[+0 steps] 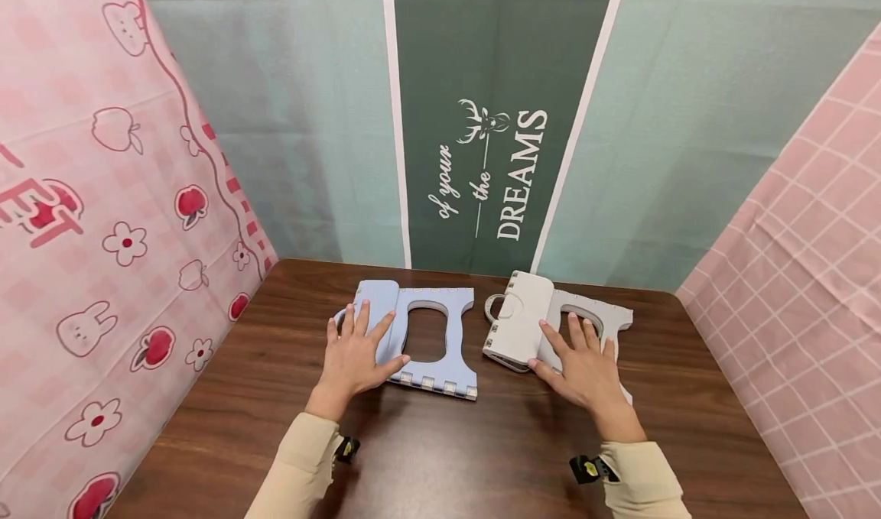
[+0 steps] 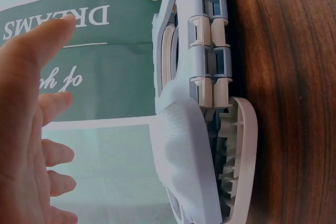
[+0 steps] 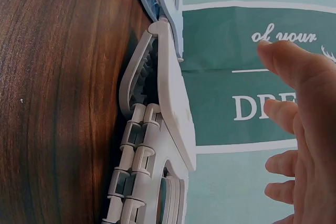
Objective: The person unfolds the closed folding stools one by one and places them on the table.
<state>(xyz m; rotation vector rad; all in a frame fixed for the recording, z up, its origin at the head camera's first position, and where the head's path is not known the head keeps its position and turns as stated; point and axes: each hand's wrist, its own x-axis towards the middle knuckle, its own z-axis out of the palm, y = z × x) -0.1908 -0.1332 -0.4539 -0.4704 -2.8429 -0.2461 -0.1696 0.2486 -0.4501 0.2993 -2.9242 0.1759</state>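
Note:
Two folding step stools lie folded flat, side by side on a brown wood-grain table. The light-blue folding stool (image 1: 460, 351) is on the left, the off-white folding stool (image 1: 521, 316) on the right. Over the blue one hovers my left hand (image 1: 354, 358), fingers spread and holding nothing. My right hand (image 1: 585, 362) is spread above the off-white one and covers part of its frame. Both wrist views show a gap between the left palm (image 2: 21, 145) or right palm (image 3: 320, 145) and the stool below. Pale hinge segments (image 2: 210, 30) line the blue stool's near edge.
The wooden table (image 1: 440, 458) extends toward me in front of the stools. A green cloth with white lettering (image 1: 523, 175) hangs behind it. Pink patterned cloths stand at the left (image 1: 124, 198) and right (image 1: 819, 274). A thin carrying loop (image 1: 492, 306) sticks out from the off-white stool.

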